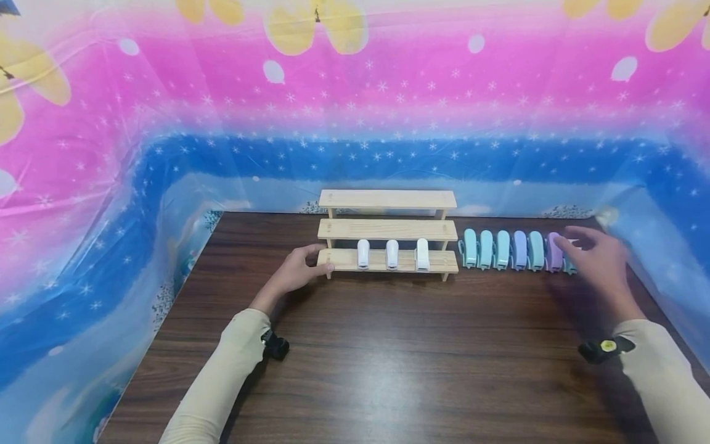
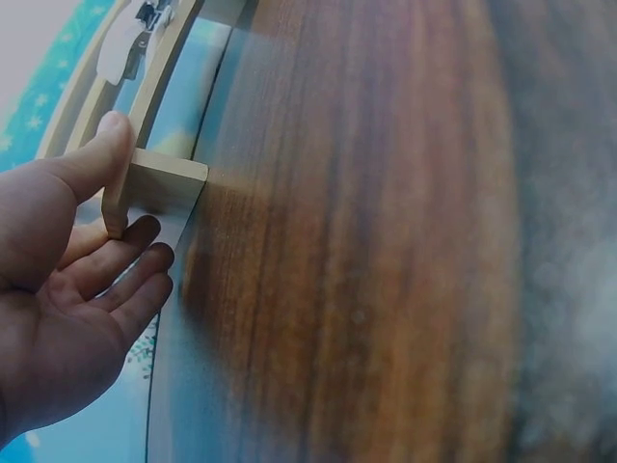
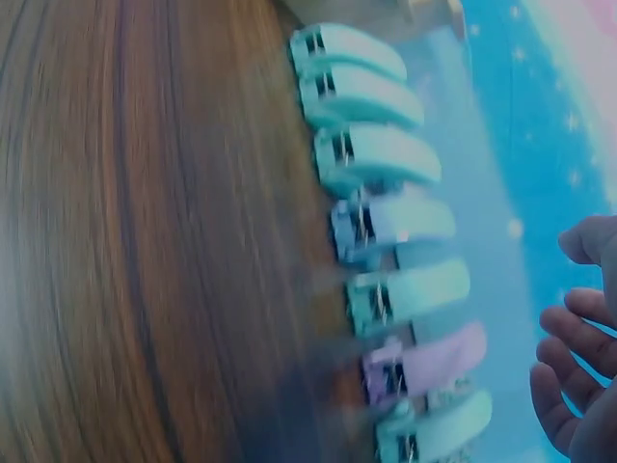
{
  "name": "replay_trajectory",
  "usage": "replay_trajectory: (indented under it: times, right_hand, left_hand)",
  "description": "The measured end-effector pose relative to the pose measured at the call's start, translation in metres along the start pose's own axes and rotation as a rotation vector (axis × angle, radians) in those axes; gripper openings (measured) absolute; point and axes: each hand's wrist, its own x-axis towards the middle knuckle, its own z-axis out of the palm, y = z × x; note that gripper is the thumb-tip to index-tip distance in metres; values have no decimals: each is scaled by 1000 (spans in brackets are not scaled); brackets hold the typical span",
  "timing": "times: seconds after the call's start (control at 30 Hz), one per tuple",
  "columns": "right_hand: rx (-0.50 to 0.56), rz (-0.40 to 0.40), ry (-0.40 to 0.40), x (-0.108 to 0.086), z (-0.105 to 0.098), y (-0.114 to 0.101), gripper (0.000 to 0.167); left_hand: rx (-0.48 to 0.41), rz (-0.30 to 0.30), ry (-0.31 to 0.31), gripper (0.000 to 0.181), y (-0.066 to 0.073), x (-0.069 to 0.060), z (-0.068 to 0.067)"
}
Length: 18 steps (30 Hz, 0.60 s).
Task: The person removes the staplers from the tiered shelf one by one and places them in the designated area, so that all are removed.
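A three-tier wooden stand (image 1: pixel 387 229) stands on the dark table. My left hand (image 1: pixel 296 269) pinches the left end of its lowest plank (image 2: pixel 166 95), thumb on top and index finger below, the other fingers loosely bent. Three white lever-topped clips (image 1: pixel 392 254) stand spaced along that plank. To the right runs a close row of similar clips, teal (image 1: pixel 469 248), lavender (image 1: pixel 519 250) and purple (image 1: pixel 553 251), with metal parts showing in the right wrist view. My right hand (image 1: pixel 601 259) hovers at the row's right end, partly covering the last teal clip (image 3: pixel 439 429); its fingers are apart, holding nothing.
Behind the dark wood-grain table (image 1: pixel 383 364) hangs a pink and blue patterned cloth (image 1: pixel 388 123), which also rises along both sides. The stand and the row of clips are near the table's back edge. Dark wrist cameras (image 1: pixel 274 345) sit on both sleeves.
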Motion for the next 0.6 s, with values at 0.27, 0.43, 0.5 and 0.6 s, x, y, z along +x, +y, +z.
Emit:
replay_trajectory:
  times: [0.27, 0.43, 0.5, 0.6]
  right_hand:
    - [13, -87, 51, -11, 18, -37, 69]
    - [20, -170, 17, -20, 35, -54, 64]
    - [26, -192, -4, -24, 43, -61, 64]
    - [29, -214, -29, -31, 53, -72, 63]
  left_hand:
    - [-3, 8, 5, 61, 0, 0, 0]
    - [2, 9, 9, 61, 0, 1, 0]
    - [4, 6, 7, 62, 0, 1, 0]
    - [6, -2, 1, 63, 0, 0, 1]
